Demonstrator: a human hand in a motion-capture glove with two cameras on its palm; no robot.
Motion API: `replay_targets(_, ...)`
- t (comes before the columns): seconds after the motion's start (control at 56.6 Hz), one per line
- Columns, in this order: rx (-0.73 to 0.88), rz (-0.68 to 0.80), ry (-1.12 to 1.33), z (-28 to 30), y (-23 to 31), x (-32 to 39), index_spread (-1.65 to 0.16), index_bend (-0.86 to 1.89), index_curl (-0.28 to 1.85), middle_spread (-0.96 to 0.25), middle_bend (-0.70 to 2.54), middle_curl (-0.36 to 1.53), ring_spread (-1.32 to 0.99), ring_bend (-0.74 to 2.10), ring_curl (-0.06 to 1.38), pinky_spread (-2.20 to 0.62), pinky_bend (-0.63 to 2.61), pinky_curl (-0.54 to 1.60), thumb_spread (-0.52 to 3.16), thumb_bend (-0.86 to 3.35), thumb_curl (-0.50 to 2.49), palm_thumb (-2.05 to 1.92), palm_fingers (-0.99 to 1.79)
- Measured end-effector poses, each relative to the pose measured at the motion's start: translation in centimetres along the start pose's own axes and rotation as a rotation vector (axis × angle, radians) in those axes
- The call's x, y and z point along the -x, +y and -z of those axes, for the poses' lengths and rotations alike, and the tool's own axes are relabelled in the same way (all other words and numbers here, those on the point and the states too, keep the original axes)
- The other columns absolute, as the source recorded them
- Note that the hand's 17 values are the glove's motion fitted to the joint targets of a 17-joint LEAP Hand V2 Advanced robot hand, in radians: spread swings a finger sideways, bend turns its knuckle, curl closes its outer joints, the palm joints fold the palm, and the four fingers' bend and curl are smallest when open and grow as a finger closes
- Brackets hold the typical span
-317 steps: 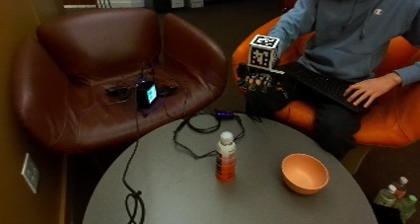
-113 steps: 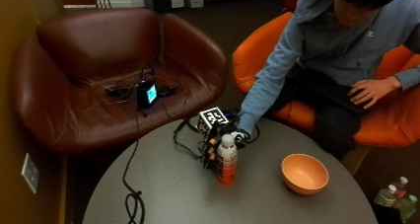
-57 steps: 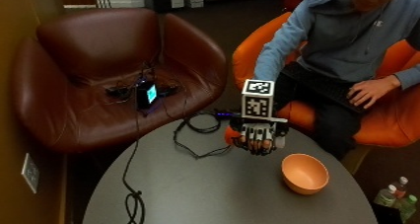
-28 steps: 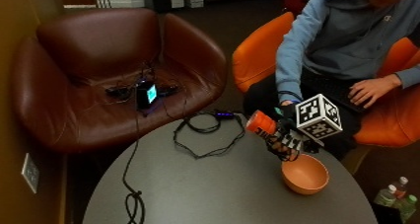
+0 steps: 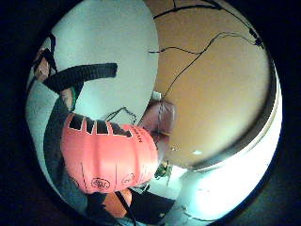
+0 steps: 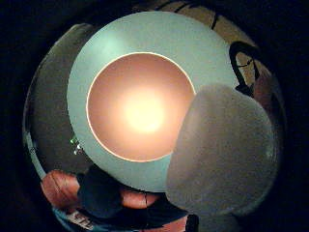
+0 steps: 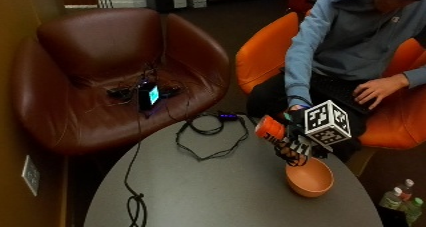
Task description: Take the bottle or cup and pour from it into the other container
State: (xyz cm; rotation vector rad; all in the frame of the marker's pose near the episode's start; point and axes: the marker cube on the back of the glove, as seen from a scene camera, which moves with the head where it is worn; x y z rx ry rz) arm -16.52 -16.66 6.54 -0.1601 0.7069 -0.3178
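1. Round grey table [image 7: 219, 187], with an orange bowl [image 7: 309, 177] standing upright near the edge closest to the seated person.
2. Gloved right hand [image 7: 295, 143] raised just above the bowl's rim, fingers wrapped round an orange bottle [image 7: 271, 128].
3. Bottle tipped well over, base pointing up and away toward the brown armchair [image 7: 100, 82], neck end hidden behind the hand and angled down toward the bowl.
4. No liquid visible between bottle and bowl in the outside view; cannot tell whether any is flowing.
5. From the thumb-side palm view: bowl [image 6: 140, 106] directly beneath the palm, inside pale and bare, table [image 6: 91, 63] ringing it; a large blurred whitish shape [image 6: 222, 150] close to the lens, possibly the bottle's cap end.
6. From the little-finger-side palm view: bottle's orange label [image 5: 108, 153] filling the near field, black lettering along it, close against the palm.
7. Bare left hand [image 7: 374, 89] resting on the person's lap, well apart from the table.
8. Black cable [image 7: 210, 137] looped on the table's far side, trailing up to a small lit device [image 7: 148, 94] on the armchair seat.
9. Orange chair [image 7: 266, 57] behind the person.
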Motion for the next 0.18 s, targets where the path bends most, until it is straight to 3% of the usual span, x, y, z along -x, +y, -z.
replay_targets(0.177,0.002,0.002,-0.017,0.08,0.29,-0.17,-0.15,0.17,0.46,-0.07,0.37,0.5,-0.14,0.49,0.44,-0.29,0.44,0.39,0.24,-0.04,0.73,0.91,1.26)
